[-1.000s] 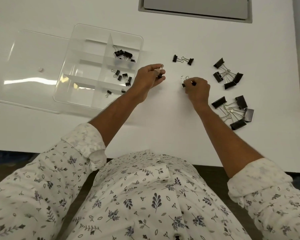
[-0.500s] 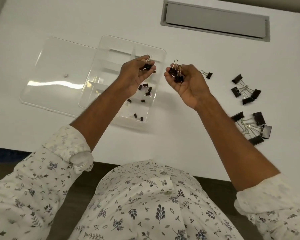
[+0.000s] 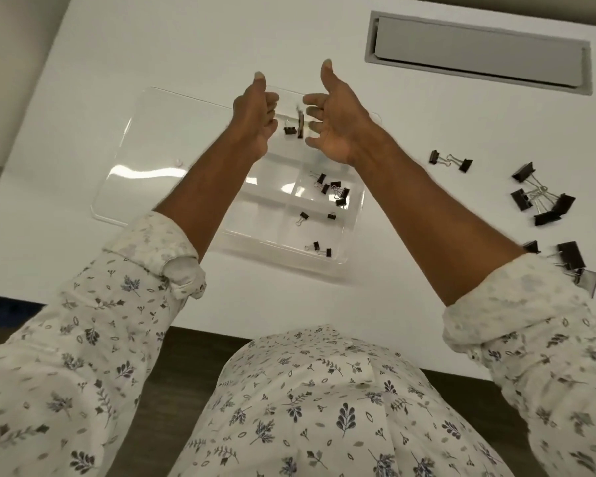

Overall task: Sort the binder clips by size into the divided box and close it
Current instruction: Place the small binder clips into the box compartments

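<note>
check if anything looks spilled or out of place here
Nothing spilled or damaged. One clip between the left hand and right hand is blurred, apparently dropping toward the box. Bigger clips lie loose on the table right of it, unsorted.

small clips (image 3: 334, 192) in box (image 3: 355, 232), lid (image 3: 159, 139) left

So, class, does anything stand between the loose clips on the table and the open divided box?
Nothing visible does. Bare tabletop separates the loose clips from the divided box, and its lid lies flat on the other side. Only the right forearm crosses above that gap.
</note>
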A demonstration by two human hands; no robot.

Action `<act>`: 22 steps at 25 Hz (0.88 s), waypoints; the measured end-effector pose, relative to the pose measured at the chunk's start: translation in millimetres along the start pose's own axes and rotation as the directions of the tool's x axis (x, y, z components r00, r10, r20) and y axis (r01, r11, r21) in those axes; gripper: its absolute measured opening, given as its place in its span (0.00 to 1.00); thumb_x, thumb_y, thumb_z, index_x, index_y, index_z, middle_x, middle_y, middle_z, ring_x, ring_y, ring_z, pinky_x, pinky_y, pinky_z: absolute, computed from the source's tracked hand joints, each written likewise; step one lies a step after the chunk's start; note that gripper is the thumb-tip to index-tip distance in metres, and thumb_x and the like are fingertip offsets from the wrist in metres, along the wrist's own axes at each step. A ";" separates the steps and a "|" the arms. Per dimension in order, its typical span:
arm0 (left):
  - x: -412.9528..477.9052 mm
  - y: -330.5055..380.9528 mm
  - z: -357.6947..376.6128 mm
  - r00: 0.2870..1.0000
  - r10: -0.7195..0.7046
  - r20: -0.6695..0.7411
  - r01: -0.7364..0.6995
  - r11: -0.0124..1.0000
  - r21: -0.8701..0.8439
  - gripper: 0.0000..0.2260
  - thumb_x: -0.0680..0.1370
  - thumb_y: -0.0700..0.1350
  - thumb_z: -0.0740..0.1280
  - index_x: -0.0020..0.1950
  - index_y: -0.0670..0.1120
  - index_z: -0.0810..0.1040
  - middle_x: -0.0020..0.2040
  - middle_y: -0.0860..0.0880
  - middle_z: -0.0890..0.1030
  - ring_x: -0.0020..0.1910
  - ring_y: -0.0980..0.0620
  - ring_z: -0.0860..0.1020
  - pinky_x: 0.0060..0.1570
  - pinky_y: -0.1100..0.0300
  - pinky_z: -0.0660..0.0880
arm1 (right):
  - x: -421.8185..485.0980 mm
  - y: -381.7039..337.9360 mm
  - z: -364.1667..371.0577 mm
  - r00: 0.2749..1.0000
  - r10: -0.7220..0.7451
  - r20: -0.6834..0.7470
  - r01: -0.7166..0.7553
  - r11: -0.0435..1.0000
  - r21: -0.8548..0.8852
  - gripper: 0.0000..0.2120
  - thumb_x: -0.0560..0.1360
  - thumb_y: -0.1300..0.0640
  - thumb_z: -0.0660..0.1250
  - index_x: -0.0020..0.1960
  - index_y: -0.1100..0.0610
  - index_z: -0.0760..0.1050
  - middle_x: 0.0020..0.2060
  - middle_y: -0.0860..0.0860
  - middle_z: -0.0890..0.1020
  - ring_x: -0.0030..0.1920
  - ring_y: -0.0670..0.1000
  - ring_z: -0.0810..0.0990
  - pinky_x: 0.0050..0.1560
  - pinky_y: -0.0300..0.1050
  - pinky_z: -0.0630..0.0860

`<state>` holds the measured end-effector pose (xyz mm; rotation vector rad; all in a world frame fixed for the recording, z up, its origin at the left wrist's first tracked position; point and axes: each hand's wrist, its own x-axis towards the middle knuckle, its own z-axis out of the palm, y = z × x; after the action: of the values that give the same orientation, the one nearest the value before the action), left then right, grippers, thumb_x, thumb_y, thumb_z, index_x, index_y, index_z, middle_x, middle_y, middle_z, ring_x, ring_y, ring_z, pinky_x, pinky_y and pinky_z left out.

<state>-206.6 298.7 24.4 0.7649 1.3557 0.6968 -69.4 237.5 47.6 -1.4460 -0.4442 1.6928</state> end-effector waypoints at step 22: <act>-72.3 -104.3 165.4 0.775 0.480 0.411 -0.631 0.628 0.456 0.16 0.82 0.44 0.65 0.70 0.42 0.77 0.69 0.47 0.79 0.71 0.51 0.75 0.72 0.57 0.68 | -84.0 64.1 -251.2 0.827 -0.286 -0.484 0.114 0.928 -0.354 0.09 0.73 0.52 0.65 0.49 0.53 0.82 0.44 0.44 0.79 0.44 0.45 0.75 0.49 0.40 0.69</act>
<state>-48.6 166.8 -9.3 1.7754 1.0770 0.6326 138.9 72.9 -13.9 -1.9413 -0.5465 1.0154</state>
